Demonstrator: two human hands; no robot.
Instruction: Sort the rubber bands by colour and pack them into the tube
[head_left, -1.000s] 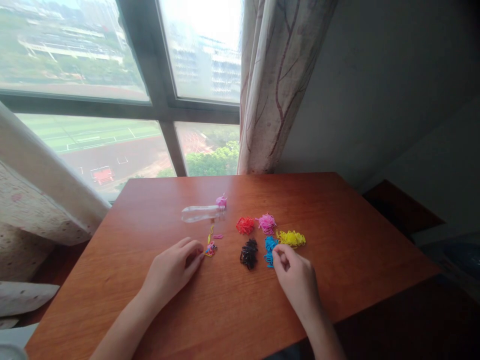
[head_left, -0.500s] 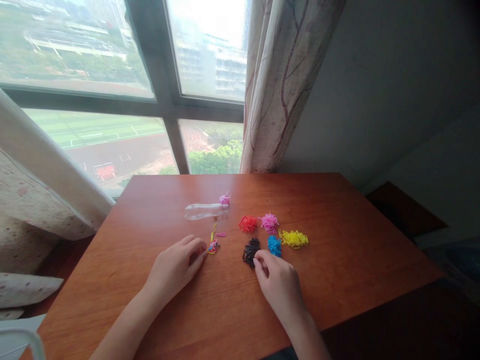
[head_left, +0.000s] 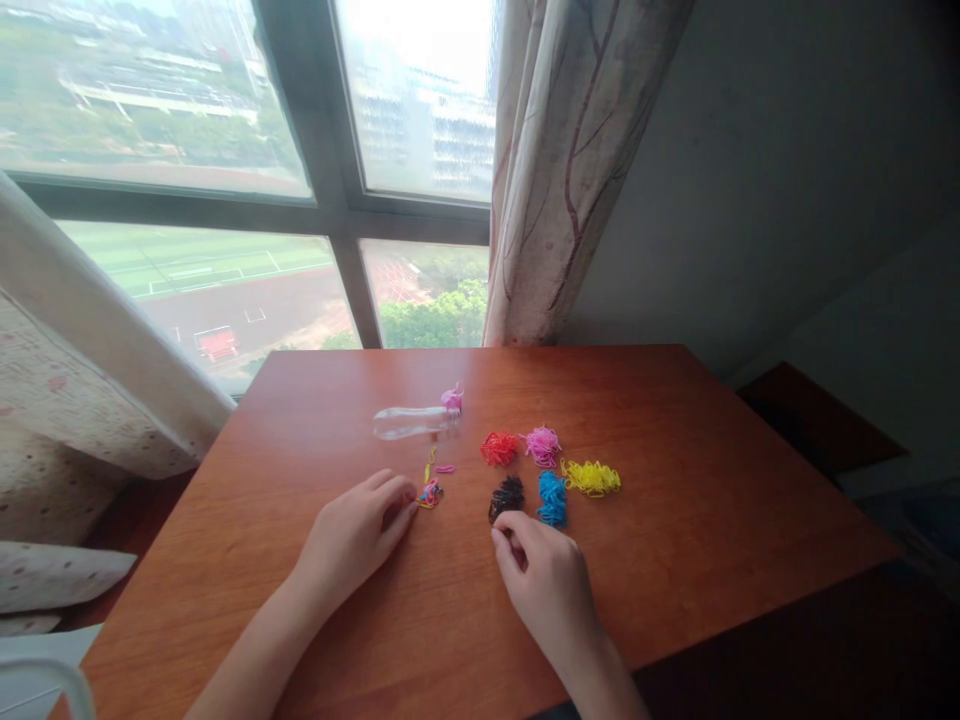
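Thumb and forefinger of my left hand (head_left: 360,525) are pinched at the left edge of a small multicoloured cluster of rubber bands (head_left: 431,492); a yellowish strand reaches the fingertips. My right hand (head_left: 547,565) is closed in a pinch just below the pile of black rubber bands (head_left: 507,496). Whatever lies between its fingertips is too small to make out. Right of the black pile are blue rubber bands (head_left: 552,498). Behind the cluster lie a loose yellow band (head_left: 430,465) and a loose pink band (head_left: 445,469).
Red (head_left: 499,448), pink (head_left: 541,446) and yellow (head_left: 592,478) rubber band piles lie farther back. A clear plastic container (head_left: 411,423) lies on its side, a pinkish-purple piece (head_left: 451,398) at its right end. Beyond the wooden table (head_left: 615,390) are a window and curtains.
My right hand has drawn back from the black pile, a little toward me and to the left, its fingers still pinched. My left hand stays at the multicoloured cluster.
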